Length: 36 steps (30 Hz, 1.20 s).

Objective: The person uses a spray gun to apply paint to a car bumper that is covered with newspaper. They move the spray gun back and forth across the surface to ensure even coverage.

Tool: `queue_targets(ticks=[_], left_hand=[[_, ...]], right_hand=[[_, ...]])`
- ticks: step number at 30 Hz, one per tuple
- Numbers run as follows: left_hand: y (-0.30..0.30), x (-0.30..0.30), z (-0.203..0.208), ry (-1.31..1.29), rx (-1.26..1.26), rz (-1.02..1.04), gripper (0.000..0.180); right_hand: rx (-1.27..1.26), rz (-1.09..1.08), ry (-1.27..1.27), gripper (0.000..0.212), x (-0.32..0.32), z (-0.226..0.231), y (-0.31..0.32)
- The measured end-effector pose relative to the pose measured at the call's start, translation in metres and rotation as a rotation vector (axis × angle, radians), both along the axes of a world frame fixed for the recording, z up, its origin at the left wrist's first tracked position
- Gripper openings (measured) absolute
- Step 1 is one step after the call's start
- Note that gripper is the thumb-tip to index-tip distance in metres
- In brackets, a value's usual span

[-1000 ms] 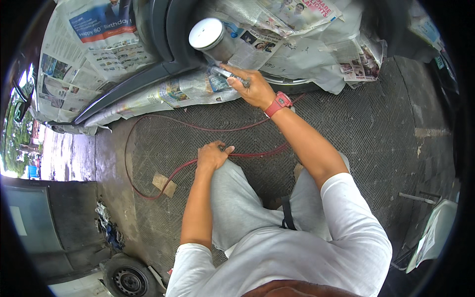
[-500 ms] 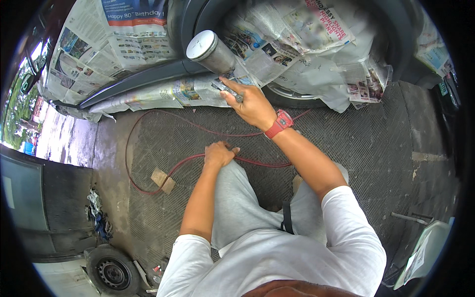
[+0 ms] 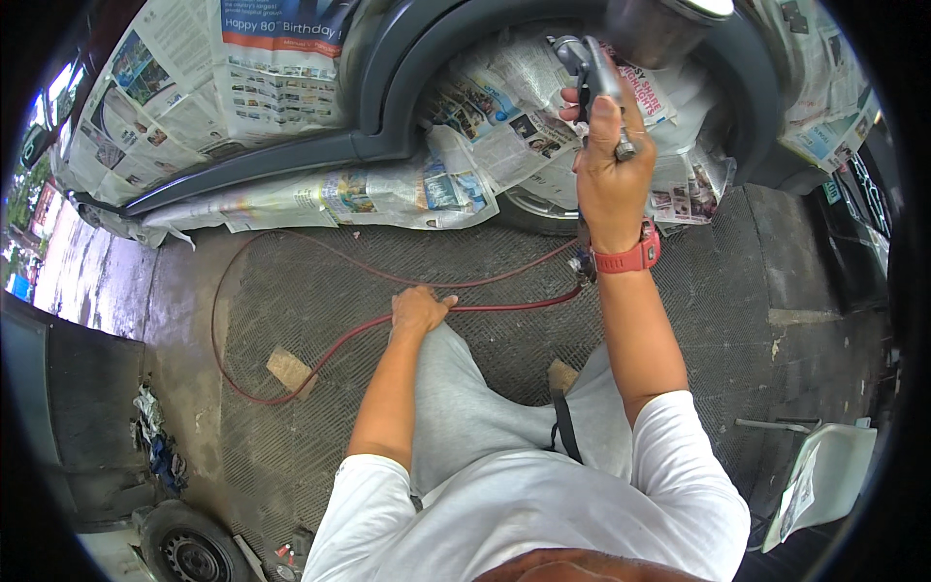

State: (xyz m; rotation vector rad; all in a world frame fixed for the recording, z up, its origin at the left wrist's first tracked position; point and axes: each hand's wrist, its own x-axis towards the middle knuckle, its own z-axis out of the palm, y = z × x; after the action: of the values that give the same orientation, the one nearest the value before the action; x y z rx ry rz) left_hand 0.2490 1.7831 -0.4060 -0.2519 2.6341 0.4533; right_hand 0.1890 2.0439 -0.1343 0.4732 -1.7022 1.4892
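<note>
My right hand [image 3: 617, 175] is closed round the handle of a metal spray gun [image 3: 590, 82], held up in front of the dark grey wheel arch trim [image 3: 393, 97]. The gun's cup [image 3: 659, 34], silver with a white lid, sits at the upper edge of the picture, tilted. A red hose [image 3: 524, 307] joins the bottom of the gun's handle and loops over the floor to the left. On my left knee rests my left hand [image 3: 419, 310], fingers loosely spread and holding nothing; the hose runs close by it.
Newspaper [image 3: 281, 97] masks the car's panel, and more paper covers the wheel. A loose wheel [image 3: 189, 558] lies at the lower left. One pale chair [image 3: 824, 475] stands at the right. A brown block [image 3: 291, 373] lies beside the hose on the ribbed floor mat [image 3: 320, 320].
My right hand has swung the spray gun up and to the right, from the sill to the wheel arch. The left hand stays on my knee.
</note>
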Motion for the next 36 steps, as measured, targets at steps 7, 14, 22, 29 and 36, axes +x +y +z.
queue_targets(ticks=[7, 14, 22, 29, 36], left_hand=[[0.005, -0.010, -0.013, 0.008, -0.015, -0.062, 0.071], [0.014, -0.015, -0.017, 0.029, -0.001, -0.083, 0.071], [0.016, -0.015, -0.018, 0.241, 0.117, -0.080, 0.065], [0.018, -0.016, -0.007, 0.296, 0.184, -0.154, 0.064], [0.015, -0.001, 0.008, 0.440, 0.196, -0.097, 0.065]], right_hand=[[0.193, 0.057, -0.238, 0.049, -0.001, 0.014, -0.050], [0.337, 0.214, -0.263, 0.058, -0.006, 0.001, -0.115], [0.133, 0.097, -0.179, 0.051, -0.015, 0.042, -0.062], [-0.116, -0.139, -0.179, 0.050, 0.018, 0.085, 0.063], [-0.216, -0.386, -0.160, 0.066, 0.044, 0.141, 0.167]])
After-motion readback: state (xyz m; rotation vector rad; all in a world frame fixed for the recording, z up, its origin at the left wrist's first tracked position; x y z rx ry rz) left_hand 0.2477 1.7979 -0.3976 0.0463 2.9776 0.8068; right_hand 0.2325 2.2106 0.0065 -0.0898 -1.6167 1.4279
